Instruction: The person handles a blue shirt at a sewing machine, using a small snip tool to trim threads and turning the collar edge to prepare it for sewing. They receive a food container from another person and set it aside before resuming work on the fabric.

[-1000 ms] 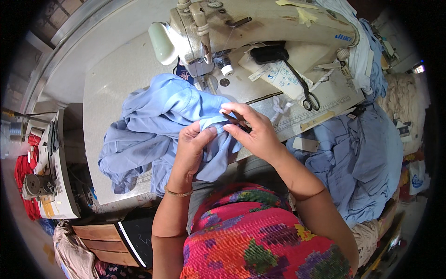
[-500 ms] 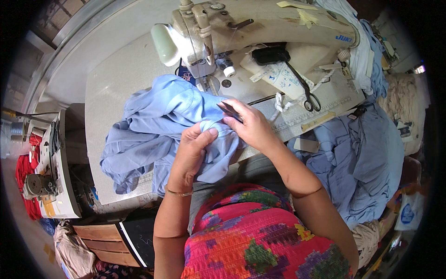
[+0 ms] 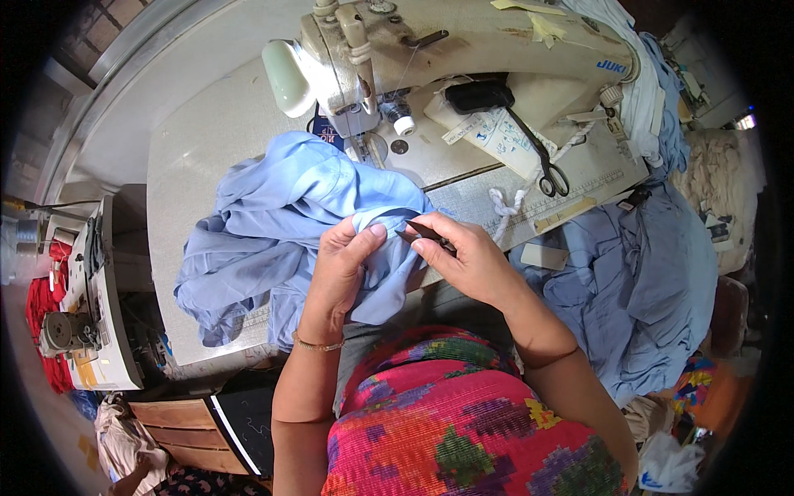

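Left hand: we see the left hand (image 3: 351, 246) closed, thumb uppermost, pinching a fold of the light-blue garment (image 3: 285, 207).
Right hand: the right hand (image 3: 470, 258) is curled around dark thread snips (image 3: 438, 240), whose two pointed blades stand apart, directed at the cloth by the left thumb; whether they touch it we cannot tell.
Garment: it lies bunched on the grey sewing table (image 3: 186, 149), in front of the needle area, its near edge hanging toward the wearer's lap.
Sewing machine: we find the stained cream sewing machine (image 3: 471, 41) across the top of the view, a pale green lamp shade (image 3: 288, 78) at its left end.
Machine bed: black-handled scissors (image 3: 542, 157) lie partly over a marked paper pattern piece (image 3: 496, 140); nearer us is a knotted white cord (image 3: 504, 207).
Right side: a heap of blue cloth (image 3: 637, 289) sits beside the table, a pale card (image 3: 544, 255) on it.
Left side: we note red fabric (image 3: 48, 331) beside a second worktop (image 3: 112, 347).
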A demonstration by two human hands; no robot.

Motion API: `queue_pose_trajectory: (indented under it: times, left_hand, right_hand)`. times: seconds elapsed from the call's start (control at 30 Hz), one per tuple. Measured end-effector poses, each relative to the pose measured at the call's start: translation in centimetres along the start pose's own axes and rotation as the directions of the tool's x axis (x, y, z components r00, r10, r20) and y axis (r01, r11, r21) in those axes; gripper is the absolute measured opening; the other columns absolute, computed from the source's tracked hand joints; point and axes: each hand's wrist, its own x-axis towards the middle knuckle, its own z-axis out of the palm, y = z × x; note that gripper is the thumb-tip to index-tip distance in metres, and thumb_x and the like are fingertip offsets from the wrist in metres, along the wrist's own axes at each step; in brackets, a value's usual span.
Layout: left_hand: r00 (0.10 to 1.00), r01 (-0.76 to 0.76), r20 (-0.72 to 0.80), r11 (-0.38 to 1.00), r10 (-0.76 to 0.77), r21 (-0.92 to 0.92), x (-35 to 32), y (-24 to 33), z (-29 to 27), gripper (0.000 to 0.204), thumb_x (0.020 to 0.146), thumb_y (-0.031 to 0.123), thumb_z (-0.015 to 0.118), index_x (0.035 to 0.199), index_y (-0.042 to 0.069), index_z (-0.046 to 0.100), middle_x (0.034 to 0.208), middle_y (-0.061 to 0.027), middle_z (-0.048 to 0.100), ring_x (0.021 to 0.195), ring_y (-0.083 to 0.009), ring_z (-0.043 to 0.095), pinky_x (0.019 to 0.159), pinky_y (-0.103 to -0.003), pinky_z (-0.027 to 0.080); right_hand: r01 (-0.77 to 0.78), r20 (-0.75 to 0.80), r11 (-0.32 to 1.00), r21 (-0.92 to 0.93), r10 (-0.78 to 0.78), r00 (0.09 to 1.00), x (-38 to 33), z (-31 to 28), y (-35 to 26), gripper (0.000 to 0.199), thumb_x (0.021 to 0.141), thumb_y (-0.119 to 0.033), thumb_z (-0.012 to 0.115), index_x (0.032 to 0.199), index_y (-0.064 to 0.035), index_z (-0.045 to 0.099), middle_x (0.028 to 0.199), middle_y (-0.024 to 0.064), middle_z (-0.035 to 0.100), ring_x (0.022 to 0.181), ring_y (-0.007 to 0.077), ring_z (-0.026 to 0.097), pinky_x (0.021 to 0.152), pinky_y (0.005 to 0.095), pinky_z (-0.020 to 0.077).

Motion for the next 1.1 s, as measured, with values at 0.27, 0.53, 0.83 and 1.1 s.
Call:
queue_pose_trajectory:
  times: [0.27, 0.53, 0.83, 1.1]
  left_hand:
    - [1.000, 0.013, -0.001, 1.000, -0.013, -0.015, 0.13, -0.17, -0.27, 0.016, 0.083, 0.006, 0.055, 0.095, 0.000, 0.063, 0.090, -0.0042, 0.064, 0.080, -0.0081, 0.057, 0.075, -0.023, 0.045]
    - [1.000, 0.009, -0.008, 1.000, -0.009, 0.000, 0.09, -0.15, -0.37, 0.016, 0.083, 0.007, 0.056, 0.095, 0.001, 0.063, 0.089, -0.0033, 0.064, 0.078, -0.0073, 0.057, 0.074, -0.022, 0.044]
    - [1.000, -0.002, -0.020, 1.000, 0.002, -0.010, 0.16, -0.19, -0.28, 0.015, 0.083, 0.006, 0.056, 0.094, 0.000, 0.063, 0.087, -0.0034, 0.064, 0.077, -0.0073, 0.057, 0.072, -0.022, 0.045]
    - [0.999, -0.022, -0.039, 1.000, 0.022, 0.014, 0.15, -0.36, -0.20, 0.015, 0.083, 0.007, 0.056, 0.095, 0.000, 0.063, 0.087, -0.0025, 0.063, 0.076, -0.0068, 0.056, 0.071, -0.021, 0.044]
  right_hand:
    - [0.007, -0.006, 1.000, 0.006, -0.007, 1.000, 0.29, 0.12, -0.03, 0.021, 0.085, -0.015, 0.052, 0.101, -0.0013, 0.053, 0.079, 0.0193, 0.059, 0.073, 0.0333, 0.059, 0.062, 0.0356, 0.0444]
    - [-0.025, 0.044, 0.999, -0.049, 0.027, 0.999, 0.58, -0.19, -0.21, 0.024, 0.085, -0.016, 0.053, 0.103, -0.0005, 0.054, 0.083, 0.0176, 0.060, 0.076, 0.0291, 0.057, 0.066, 0.0345, 0.0445]
    - [-0.024, 0.049, 0.996, -0.085, 0.028, 0.998, 0.70, -0.13, -0.03, 0.025, 0.085, -0.020, 0.052, 0.102, -0.0023, 0.055, 0.083, 0.0208, 0.060, 0.078, 0.0371, 0.058, 0.065, 0.0400, 0.0447]
    - [-0.008, 0.034, 0.986, -0.166, 0.014, 0.999, 0.79, -0.05, -0.33, 0.022, 0.085, -0.021, 0.052, 0.099, -0.0039, 0.054, 0.082, 0.0197, 0.059, 0.077, 0.0378, 0.057, 0.064, 0.0424, 0.0442]
